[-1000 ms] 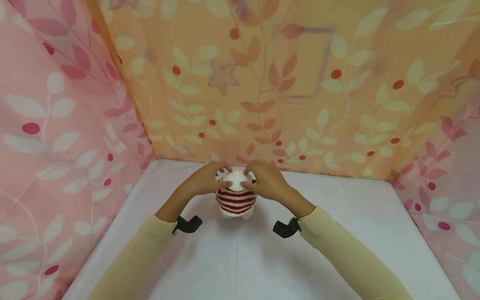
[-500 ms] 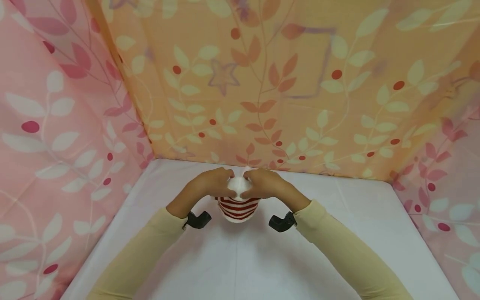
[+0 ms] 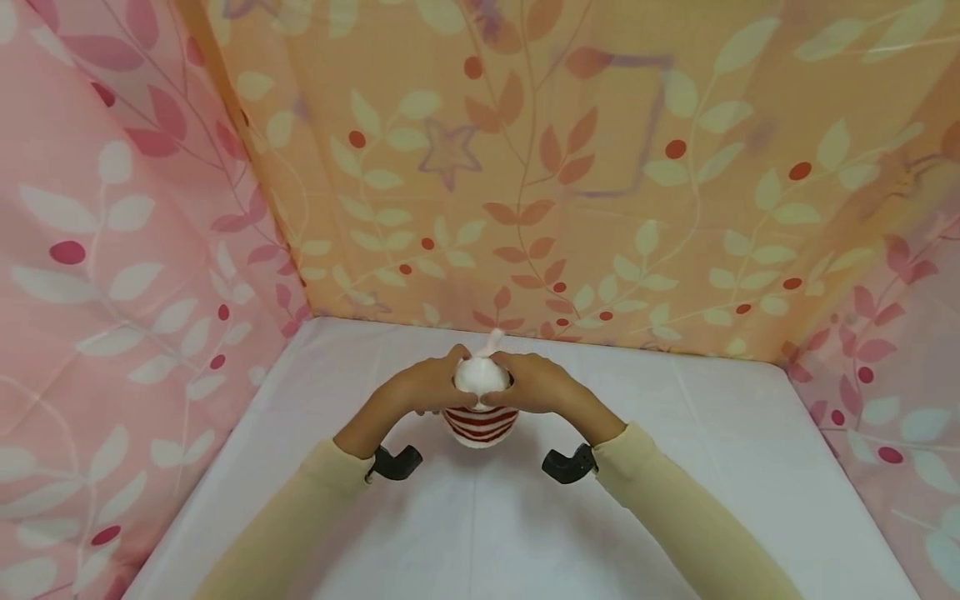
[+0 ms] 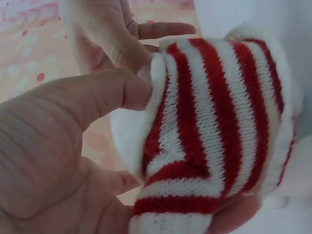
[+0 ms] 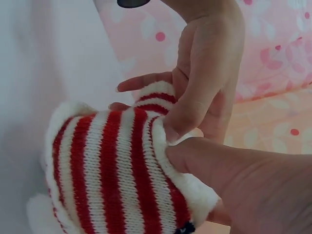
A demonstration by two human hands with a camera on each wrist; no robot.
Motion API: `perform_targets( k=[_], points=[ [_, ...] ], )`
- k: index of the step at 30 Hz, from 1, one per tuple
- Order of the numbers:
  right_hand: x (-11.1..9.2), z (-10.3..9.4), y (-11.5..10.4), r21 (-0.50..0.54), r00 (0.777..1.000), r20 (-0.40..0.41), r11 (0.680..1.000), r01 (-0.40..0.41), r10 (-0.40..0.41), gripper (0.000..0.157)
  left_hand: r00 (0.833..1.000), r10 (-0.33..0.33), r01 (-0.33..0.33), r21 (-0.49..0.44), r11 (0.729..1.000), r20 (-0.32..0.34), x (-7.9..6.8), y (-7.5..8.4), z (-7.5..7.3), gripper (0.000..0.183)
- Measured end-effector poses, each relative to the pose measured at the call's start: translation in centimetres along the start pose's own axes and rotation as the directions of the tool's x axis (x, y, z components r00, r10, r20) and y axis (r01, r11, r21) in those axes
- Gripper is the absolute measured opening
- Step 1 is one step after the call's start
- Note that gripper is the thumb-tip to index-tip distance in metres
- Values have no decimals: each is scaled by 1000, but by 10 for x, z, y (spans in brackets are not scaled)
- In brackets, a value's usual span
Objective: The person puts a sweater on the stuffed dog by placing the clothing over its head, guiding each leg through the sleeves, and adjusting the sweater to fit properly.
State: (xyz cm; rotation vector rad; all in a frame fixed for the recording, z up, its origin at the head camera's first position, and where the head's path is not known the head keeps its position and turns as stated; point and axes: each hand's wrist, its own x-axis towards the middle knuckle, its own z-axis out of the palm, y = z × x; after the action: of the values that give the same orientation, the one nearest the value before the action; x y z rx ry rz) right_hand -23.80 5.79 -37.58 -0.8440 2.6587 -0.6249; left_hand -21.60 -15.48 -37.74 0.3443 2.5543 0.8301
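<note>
A white plush toy wears a knitted sweater with red and white stripes. My left hand grips it from the left, fingers round the far side. From the right, my right hand grips it in the same way. Both thumbs press at the sweater's white collar, their tips nearly meeting, as the left wrist view shows. A striped sleeve lies across the left hand's fingers. In the head view a pale, narrow part of the toy sticks up behind its round white top.
A white-covered table lies under the hands. Behind it rises an orange leaf-patterned cloth, with pink patterned cloths at both sides. A black bent piece is strapped at each wrist, below the cream sleeves.
Both hands have closed in round the toy and drawn slightly nearer. The toy's white feet have gone out of sight, and the pale part at its top has come into view.
</note>
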Motion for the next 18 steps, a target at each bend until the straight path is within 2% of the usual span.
perform_targets(
  k=[5,10,15,18],
  points=[
    [-4,12,0,42,999,-46,999,1,0,58,999,-2,-2,-97,995,-37,-2,-3,10,68],
    [-6,18,-2,89,997,-74,996,24,-17,60,997,27,-39,-161,986,-72,-1,-8,19,67],
    [-6,24,1,119,990,-137,992,37,-21,59,988,38,-67,-196,978,-149,0,-9,25,64],
    [-7,28,4,175,982,-188,984,33,1,57,981,40,-85,-238,968,-188,2,-11,29,60]
  ],
)
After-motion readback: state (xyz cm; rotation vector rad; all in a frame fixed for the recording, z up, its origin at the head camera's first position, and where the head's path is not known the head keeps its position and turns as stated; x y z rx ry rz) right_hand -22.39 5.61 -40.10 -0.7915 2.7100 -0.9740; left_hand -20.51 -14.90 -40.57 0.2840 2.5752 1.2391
